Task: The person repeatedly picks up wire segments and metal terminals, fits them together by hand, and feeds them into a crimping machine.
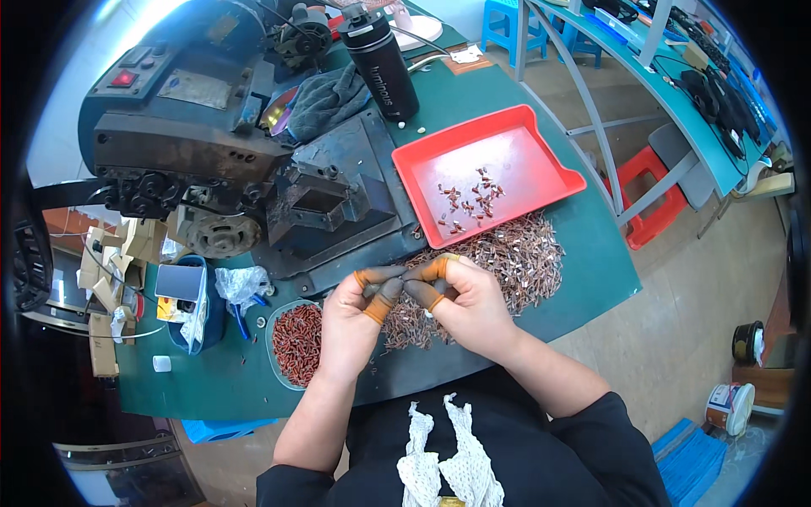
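Both hands meet over the front of the green bench, with orange and dark grey finger cots on thumbs and forefingers. My left hand (348, 325) is closed in a pinch, its fingertips touching those of my right hand (473, 308), which pinches too. Whatever lies between the fingertips is too small or hidden to make out. Beneath and behind the hands spreads a heap of small brown and silvery metal-ended parts (528, 258). A clear tub (273, 359) left of my left wrist holds many reddish-brown pieces (297, 336). Beyond the heap, a red tray (498, 156) carries a loose scatter of similar small parts (483, 196).
A dark bench press (190, 152) with a metal die block (325, 203) fills the left and centre back. Behind it stand a black bottle (382, 72) and a grey cloth (334, 101). A blue bin (203, 317) and plastic bag (239, 286) sit left of the tub.
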A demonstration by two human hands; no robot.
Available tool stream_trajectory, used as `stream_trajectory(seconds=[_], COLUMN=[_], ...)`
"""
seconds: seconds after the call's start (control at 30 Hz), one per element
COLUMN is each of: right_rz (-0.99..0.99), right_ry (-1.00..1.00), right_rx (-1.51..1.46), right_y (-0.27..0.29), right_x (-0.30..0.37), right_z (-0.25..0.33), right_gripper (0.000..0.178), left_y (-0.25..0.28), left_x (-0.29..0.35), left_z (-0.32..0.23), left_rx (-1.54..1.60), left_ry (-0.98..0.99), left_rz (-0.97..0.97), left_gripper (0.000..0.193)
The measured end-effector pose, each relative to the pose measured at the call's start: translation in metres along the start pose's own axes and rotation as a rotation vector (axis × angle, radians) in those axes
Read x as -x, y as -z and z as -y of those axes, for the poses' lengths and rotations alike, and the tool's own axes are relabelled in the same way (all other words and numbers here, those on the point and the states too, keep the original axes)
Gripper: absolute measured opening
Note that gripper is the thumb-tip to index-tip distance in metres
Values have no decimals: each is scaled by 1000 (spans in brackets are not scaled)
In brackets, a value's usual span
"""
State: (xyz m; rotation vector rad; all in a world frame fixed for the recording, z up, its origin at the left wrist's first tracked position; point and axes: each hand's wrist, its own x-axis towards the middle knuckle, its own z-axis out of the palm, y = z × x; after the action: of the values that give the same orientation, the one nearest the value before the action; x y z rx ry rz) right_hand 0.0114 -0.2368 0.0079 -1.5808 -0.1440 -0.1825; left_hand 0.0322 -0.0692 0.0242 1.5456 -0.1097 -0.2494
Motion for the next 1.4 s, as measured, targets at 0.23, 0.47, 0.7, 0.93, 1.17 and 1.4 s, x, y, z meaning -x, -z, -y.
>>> stream_trajectory(seconds=[0.23,0.47,0.7,0.93,1.17,1.4], right_rz=[-24,80,117,109,92,112], right_ry=[45,-29,-36,-63,-67,-205], right_rx=[189,46,52,40,-48,-223], right_y=[0,-10,-14,-12,-10,-11], right_x=[1,-2,-4,-4,-3,-1], right_z=[-6,-3,-6,-9,-17,-19], right_gripper=[11,11,11,11,11,12], left_y=[3,20,23,17,14,21], left_x=[-5,4,7,3,1,7], left_z=[7,0,5,6,3,5], left_rx=[-211,-107,64,51,-11,134], left_ry=[-151,-24,11,12,17,46], left_rz=[-18,2,-6,-30,-26,41], left_gripper=[14,14,15,13,17,24])
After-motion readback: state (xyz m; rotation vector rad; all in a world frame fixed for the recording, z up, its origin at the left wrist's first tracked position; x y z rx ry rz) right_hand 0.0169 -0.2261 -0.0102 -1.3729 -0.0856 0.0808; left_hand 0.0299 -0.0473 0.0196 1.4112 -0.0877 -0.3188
